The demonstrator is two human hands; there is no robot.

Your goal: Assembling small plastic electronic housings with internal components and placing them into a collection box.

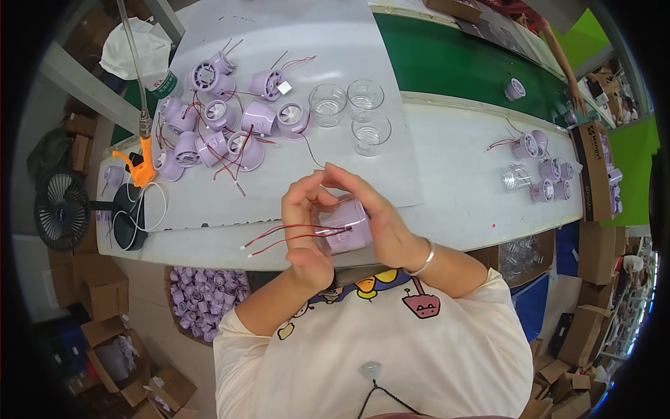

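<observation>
Between my two hands, close to the table's near edge, lies a lilac plastic housing point(351, 225) on its side. Red and black wires come out of its wall and trail left across my left hand point(307, 227), ending in small white plugs. My left hand cups the left end, where a clear rim seems to show. Against the right end presses my right hand point(389, 230), its fingers arched over the top. Three clear cups point(370, 135) stand beyond my hands. To their left sits a cluster of similar wired lilac housings point(259, 119), some showing white fan blades.
An orange air gun point(144, 162) hangs at the left beside a black fan point(63, 209). Below the table is a box of lilac parts point(208, 300). Across the green belt point(447, 63), a co-worker's arm point(558, 52) reaches down near more housings point(548, 167) and a carton point(592, 174).
</observation>
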